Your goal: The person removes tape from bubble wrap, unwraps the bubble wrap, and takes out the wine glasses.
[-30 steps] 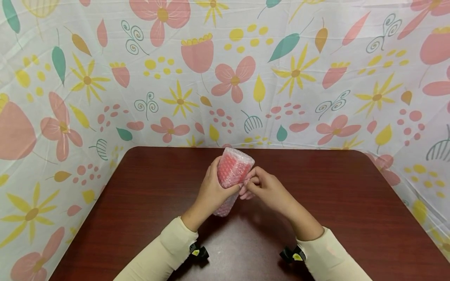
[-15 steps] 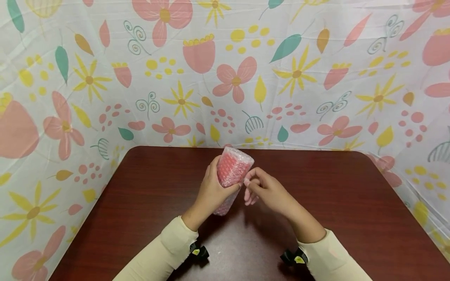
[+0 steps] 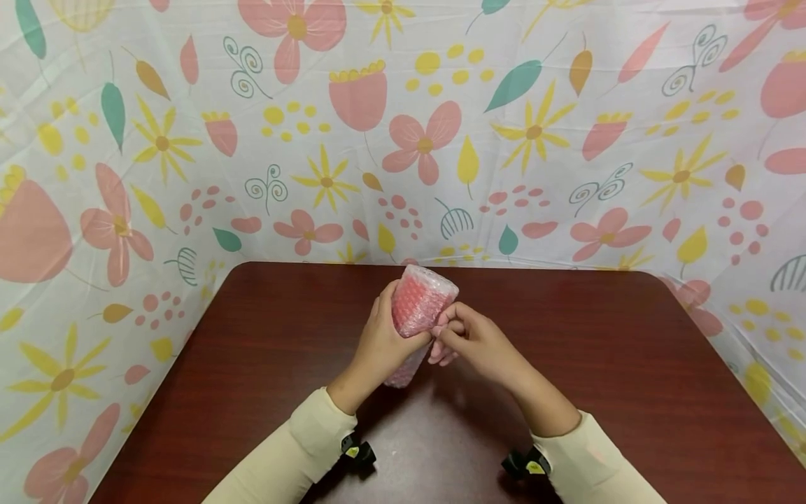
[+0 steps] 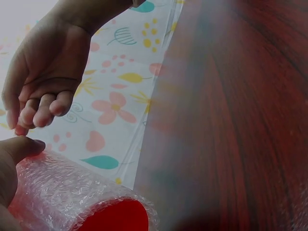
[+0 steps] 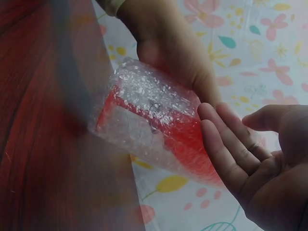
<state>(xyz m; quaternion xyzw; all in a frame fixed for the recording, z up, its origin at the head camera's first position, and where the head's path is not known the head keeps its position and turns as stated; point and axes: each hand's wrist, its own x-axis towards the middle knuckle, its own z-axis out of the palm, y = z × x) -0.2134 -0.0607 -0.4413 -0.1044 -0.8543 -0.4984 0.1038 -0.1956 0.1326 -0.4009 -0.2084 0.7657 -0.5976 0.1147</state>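
A red object in clear bubble wrap (image 3: 423,301), roughly cylindrical, is tilted above the table in the head view. My left hand (image 3: 390,336) grips it round the side, thumb across the near face. At its right side my right hand (image 3: 478,339) has its thumb and index fingertips right at the wrap, close to the left thumb. In the right wrist view, the other fingers (image 5: 231,154) of that hand lie fairly straight along the wrap (image 5: 154,103). The left wrist view shows a rounded red end (image 4: 118,216) inside the wrap.
The dark reddish-brown table (image 3: 283,322) lies below both hands. A white cloth with printed flowers (image 3: 535,175) hangs behind it and along both sides. Black wrist cameras (image 3: 359,451) are strapped at the cream sleeves (image 3: 296,441).
The right fingertips drew slightly away from the wrap half a second ago and are back against its side now. The left hand keeps its grip, with the wrapped object almost still.
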